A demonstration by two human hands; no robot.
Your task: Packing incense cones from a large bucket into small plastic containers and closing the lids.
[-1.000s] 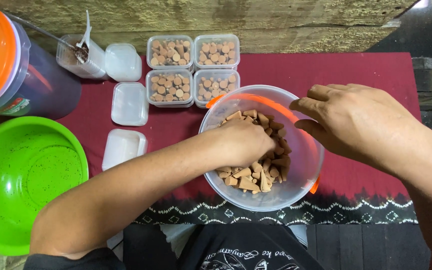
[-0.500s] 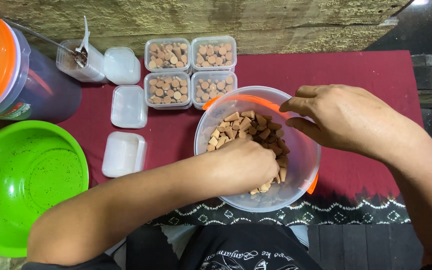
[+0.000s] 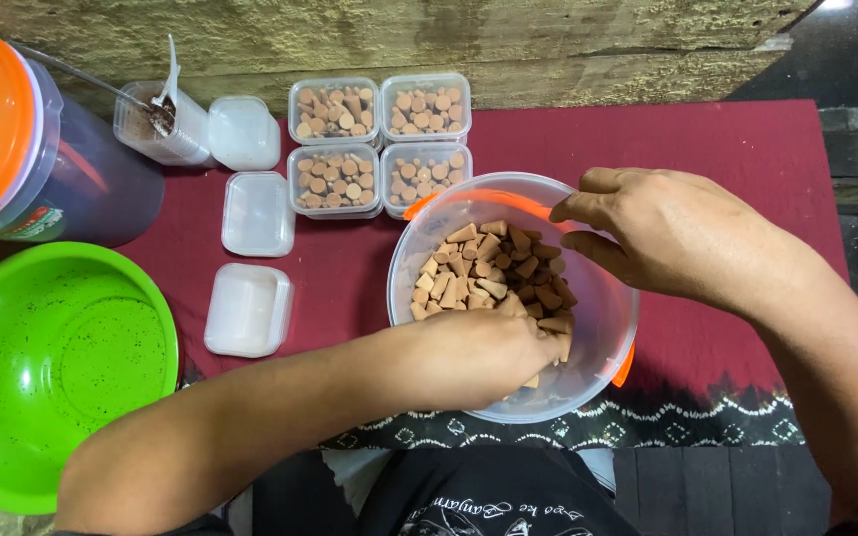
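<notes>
A clear plastic bucket (image 3: 399, 273) with an orange handle stands on a dark red cloth (image 3: 747, 159). It holds many small brown cone-shaped pieces (image 3: 489, 263). My left hand (image 3: 494, 352) reaches into the bucket at its near side, fingers closed over some of the brown pieces. My right hand (image 3: 667, 233) rests at the bucket's far right rim, fingers pinched on the edge. Behind the bucket sit several small clear boxes (image 3: 334, 111) filled with the same brown pieces.
A big green bowl (image 3: 42, 367) lies at the near left. A large dark tub with an orange lid (image 3: 12, 139) stands at the far left, next to a small container with a spoon (image 3: 156, 124). Three white box lids (image 3: 248, 310) lie left of the bucket.
My left hand has slid from the middle of the bucket to its near side, uncovering more brown pieces. My right hand has stayed at the rim, shifting slightly left.
</notes>
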